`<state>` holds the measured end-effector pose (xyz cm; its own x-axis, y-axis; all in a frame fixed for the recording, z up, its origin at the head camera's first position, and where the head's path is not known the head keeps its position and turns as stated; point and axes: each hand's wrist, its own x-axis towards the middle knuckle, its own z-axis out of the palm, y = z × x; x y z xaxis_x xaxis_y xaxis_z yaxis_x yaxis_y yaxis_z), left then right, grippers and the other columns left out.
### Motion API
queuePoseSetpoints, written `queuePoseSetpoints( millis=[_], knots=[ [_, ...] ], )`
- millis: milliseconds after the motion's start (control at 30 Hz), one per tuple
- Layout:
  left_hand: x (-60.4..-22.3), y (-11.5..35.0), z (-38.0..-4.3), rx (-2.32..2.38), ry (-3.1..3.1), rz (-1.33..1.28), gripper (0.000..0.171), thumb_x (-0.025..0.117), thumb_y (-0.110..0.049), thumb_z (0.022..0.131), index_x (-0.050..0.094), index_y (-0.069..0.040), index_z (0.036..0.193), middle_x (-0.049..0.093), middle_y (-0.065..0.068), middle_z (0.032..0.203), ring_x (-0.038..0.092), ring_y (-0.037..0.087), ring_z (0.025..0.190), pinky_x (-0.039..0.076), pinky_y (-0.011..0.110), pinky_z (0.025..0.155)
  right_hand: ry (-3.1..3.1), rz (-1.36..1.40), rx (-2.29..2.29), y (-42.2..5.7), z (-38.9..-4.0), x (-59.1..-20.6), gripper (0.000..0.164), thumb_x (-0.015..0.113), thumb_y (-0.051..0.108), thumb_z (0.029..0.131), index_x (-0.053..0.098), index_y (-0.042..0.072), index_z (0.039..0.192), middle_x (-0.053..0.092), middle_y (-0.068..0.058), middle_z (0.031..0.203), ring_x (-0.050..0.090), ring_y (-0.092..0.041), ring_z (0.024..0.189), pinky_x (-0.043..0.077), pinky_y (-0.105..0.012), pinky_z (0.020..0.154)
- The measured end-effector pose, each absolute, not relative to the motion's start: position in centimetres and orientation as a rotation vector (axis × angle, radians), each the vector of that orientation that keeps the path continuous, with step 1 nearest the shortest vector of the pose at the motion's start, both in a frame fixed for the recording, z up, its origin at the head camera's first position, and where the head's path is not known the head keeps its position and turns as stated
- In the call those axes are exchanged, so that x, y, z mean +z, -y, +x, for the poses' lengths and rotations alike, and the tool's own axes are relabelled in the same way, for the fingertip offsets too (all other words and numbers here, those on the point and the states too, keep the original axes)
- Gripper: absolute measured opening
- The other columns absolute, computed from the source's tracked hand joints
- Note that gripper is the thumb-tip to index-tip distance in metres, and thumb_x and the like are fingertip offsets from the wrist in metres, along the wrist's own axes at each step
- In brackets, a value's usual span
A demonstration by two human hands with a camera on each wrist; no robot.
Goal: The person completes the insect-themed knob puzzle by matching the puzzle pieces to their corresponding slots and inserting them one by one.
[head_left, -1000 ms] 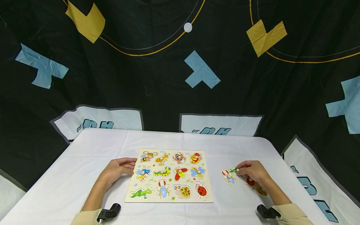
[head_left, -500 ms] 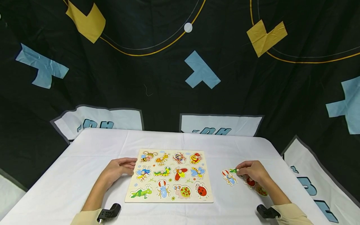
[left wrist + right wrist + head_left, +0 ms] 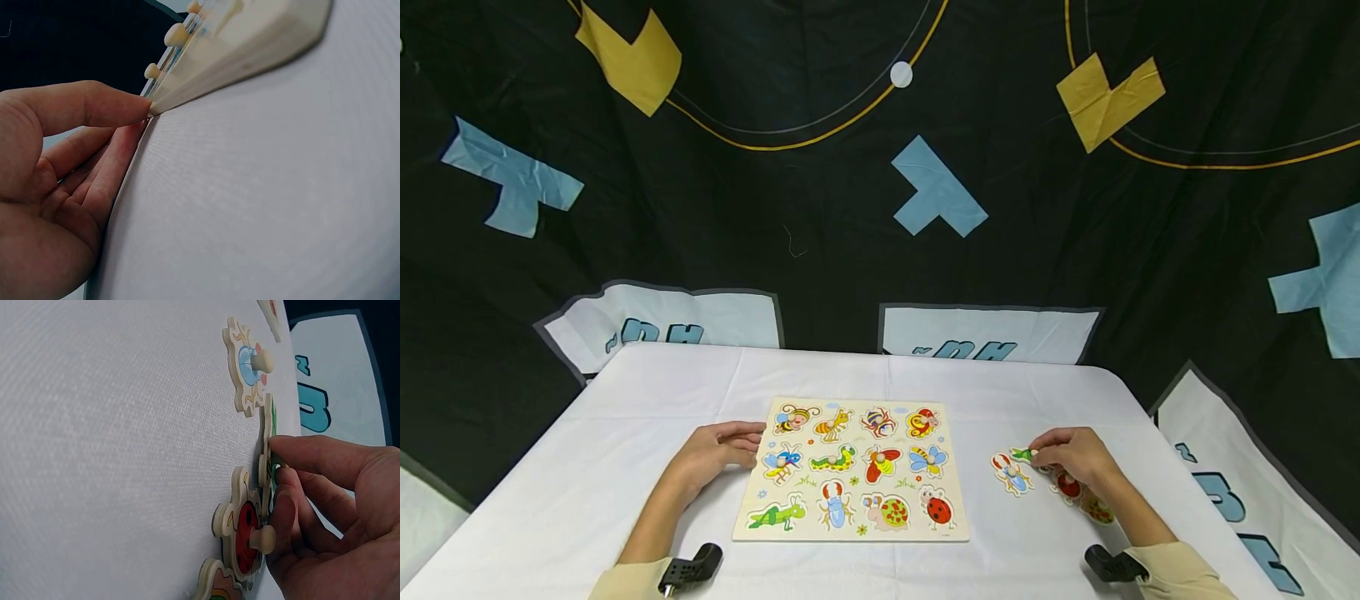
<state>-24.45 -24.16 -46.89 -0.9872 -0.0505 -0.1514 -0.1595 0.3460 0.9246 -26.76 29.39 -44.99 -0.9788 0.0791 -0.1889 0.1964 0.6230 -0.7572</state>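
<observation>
At the near side of the table [image 3: 895, 577], the puzzle board [image 3: 850, 535] shows four flat pictures without knobs along its near row: grasshopper, beetle, snail and ladybug. To the board's right lie the matching loose pieces: the snail piece [image 3: 1098, 510] nearest, then the ladybug piece [image 3: 1067, 486], then the beetle piece [image 3: 1011, 474] farther left. Just beyond, the right hand [image 3: 1078, 458] pinches the grasshopper piece [image 3: 1021, 455] between thumb and fingers. Across at the board's left edge, the left hand [image 3: 718, 446], fingers loosely extended, touches the rim, apparently steadying it. Picking up the grasshopper seems the step in hand; the next move would call for lifting it clear of its neighbours and lining it up over the near-left slot. The two farther rows appear filled.
</observation>
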Motion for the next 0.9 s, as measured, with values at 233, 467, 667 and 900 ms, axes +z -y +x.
queuePoseSetpoints(
  millis=[233,467,667,900],
  knots=[
    [-46.9,24.1,-24.5,1.741,-2.493,-0.199,0.060,0.077,-0.001,0.066,0.062,-0.003,0.124,0.070,0.008,0.103,0.065,0.017,0.090,0.046,0.025,0.077,-2.702,0.236,-1.294,-29.3,-26.7,-44.8,0.021,0.075,0.018,0.076,0.073,0.008,0.095,0.066,-0.004,0.087,0.053,-0.021,0.072,0.045,-0.033,0.058],
    [-46.9,24.2,-24.5,1.741,-2.495,-0.200,0.059,0.077,-0.001,0.067,0.062,-0.003,0.124,0.069,0.008,0.104,0.065,0.017,0.090,0.046,0.025,0.077,-2.726,0.235,-1.261,-28.9,-26.9,-44.4,0.022,0.076,0.021,0.076,0.074,0.010,0.095,0.066,-0.004,0.090,0.053,-0.021,0.075,0.044,-0.032,0.060],
    [-46.9,24.2,-24.5,1.735,-2.503,-0.212,0.060,0.077,-0.002,0.066,0.062,-0.004,0.124,0.069,0.008,0.104,0.065,0.017,0.090,0.046,0.025,0.078,-2.757,0.168,-1.236,-28.0,-27.0,-44.1,0.020,0.075,0.021,0.077,0.074,0.011,0.095,0.067,-0.003,0.094,0.054,-0.021,0.079,0.045,-0.031,0.065],
    [-47.0,24.1,-24.5,1.735,-2.499,-0.218,0.059,0.076,-0.002,0.067,0.062,-0.004,0.124,0.069,0.008,0.104,0.064,0.017,0.090,0.045,0.025,0.079,-2.764,0.132,-1.259,-26.6,-27.2,-43.8,0.019,0.077,0.020,0.073,0.074,0.011,0.090,0.068,-0.001,0.087,0.054,-0.020,0.076,0.044,-0.033,0.064]
  ],
)
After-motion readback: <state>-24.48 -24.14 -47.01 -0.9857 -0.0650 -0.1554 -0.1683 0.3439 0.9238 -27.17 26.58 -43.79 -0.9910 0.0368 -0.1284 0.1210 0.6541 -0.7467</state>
